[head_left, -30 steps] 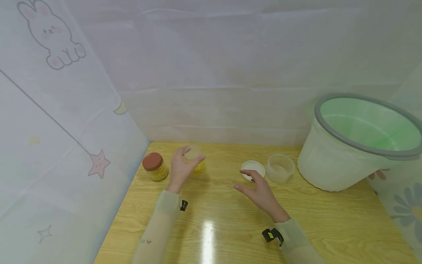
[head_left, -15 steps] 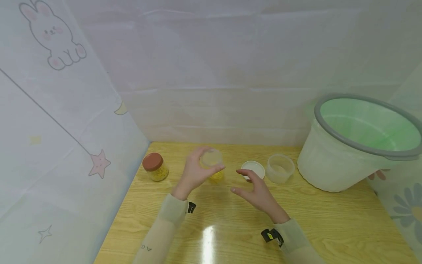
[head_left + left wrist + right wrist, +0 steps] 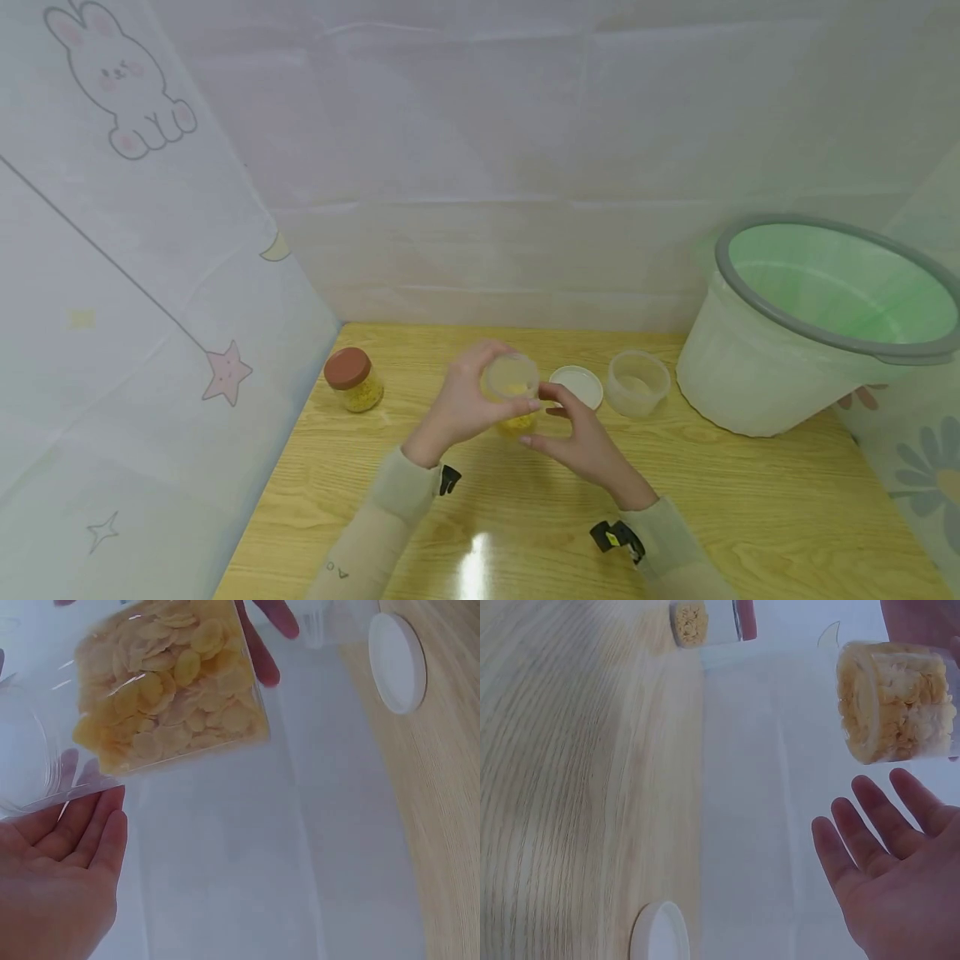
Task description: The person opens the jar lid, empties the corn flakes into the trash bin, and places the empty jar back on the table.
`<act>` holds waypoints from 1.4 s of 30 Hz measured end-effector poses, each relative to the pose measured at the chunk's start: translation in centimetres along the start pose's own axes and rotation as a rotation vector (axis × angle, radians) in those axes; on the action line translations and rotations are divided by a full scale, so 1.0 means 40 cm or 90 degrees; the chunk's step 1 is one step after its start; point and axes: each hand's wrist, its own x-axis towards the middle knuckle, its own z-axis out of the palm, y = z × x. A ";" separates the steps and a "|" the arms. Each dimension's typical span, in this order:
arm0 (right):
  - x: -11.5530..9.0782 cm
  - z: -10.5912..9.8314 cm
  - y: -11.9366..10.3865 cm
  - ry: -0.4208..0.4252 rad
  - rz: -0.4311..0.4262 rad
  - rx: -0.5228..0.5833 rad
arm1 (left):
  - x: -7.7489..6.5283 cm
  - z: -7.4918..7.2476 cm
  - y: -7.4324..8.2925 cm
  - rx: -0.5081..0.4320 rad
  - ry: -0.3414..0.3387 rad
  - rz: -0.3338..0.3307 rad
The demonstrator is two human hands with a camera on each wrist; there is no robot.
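My left hand [image 3: 459, 407] grips a clear jar [image 3: 172, 690] round its upper part, thumb on the near side. Yellow flakes, like cornflakes, fill its lower part. It is held above the table; whether a clear lid covers the top I cannot tell. Close to its right side is my right hand [image 3: 587, 443], fingers spread and thumb apart, holding nothing. In the right wrist view a gap shows between those fingers [image 3: 877, 817] and the jar's side. A white round lid [image 3: 577, 386] lies on the table just behind my right hand.
A translucent round tub [image 3: 637, 383] stands right of the white lid. Farther right is a large white bucket [image 3: 738, 367] with a grey rim. At the left stands another jar [image 3: 354, 381] of yellow bits with a red-brown lid. A wall backs the wooden table [image 3: 540, 533].
My left hand has carried the jar from near the lidded jar rightward, up to my right hand. My right hand has shifted only slightly left.
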 end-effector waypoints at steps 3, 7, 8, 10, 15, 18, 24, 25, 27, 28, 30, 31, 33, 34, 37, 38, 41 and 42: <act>0.002 0.000 -0.009 -0.013 -0.004 0.026 | -0.002 0.000 0.042 -0.035 -0.019 0.023; 0.001 0.001 -0.029 -0.029 0.014 0.053 | -0.003 0.001 0.091 -0.088 -0.048 0.059; 0.000 0.000 -0.037 -0.030 0.016 0.063 | -0.004 0.003 0.094 -0.099 -0.057 0.064; -0.001 -0.002 -0.056 -0.037 0.010 0.082 | -0.003 0.019 0.080 -0.107 -0.075 0.073; 0.000 -0.004 -0.093 -0.077 -0.046 0.103 | -0.004 0.056 0.034 -0.107 -0.108 0.076; 0.002 -0.002 -0.099 -0.093 -0.057 0.113 | -0.005 0.067 0.032 -0.117 -0.118 0.065; -0.002 0.001 -0.094 -0.093 -0.058 0.127 | -0.007 0.083 0.030 -0.130 -0.145 0.047; -0.002 0.001 -0.093 -0.092 -0.058 0.124 | -0.007 0.084 0.031 -0.131 -0.149 0.044; -0.003 0.001 -0.093 -0.091 -0.058 0.118 | -0.008 0.085 0.034 -0.137 -0.159 0.036; -0.003 0.002 -0.093 -0.090 -0.061 0.117 | -0.008 0.085 0.036 -0.140 -0.162 0.033; -0.004 0.003 -0.093 -0.084 -0.067 0.120 | -0.009 0.083 0.041 -0.148 -0.162 0.026; -0.004 0.004 -0.093 -0.080 -0.071 0.120 | -0.008 0.082 0.044 -0.154 -0.161 0.028; -0.004 0.007 -0.093 -0.067 -0.074 0.117 | -0.007 0.078 0.059 -0.163 -0.157 0.033; -0.005 0.009 -0.093 -0.059 -0.073 0.114 | -0.007 0.074 0.068 -0.166 -0.154 0.037; -0.007 0.013 -0.093 -0.028 -0.053 0.088 | -0.006 0.062 0.096 -0.185 -0.151 0.043; -0.008 0.016 -0.081 -0.016 -0.049 0.075 | -0.006 0.059 0.104 -0.193 -0.151 0.040; -0.009 0.018 -0.085 0.009 -0.035 0.045 | -0.007 0.056 0.111 -0.212 -0.144 0.030; -0.010 0.018 -0.087 0.015 -0.037 0.036 | -0.008 0.057 0.111 -0.216 -0.140 0.025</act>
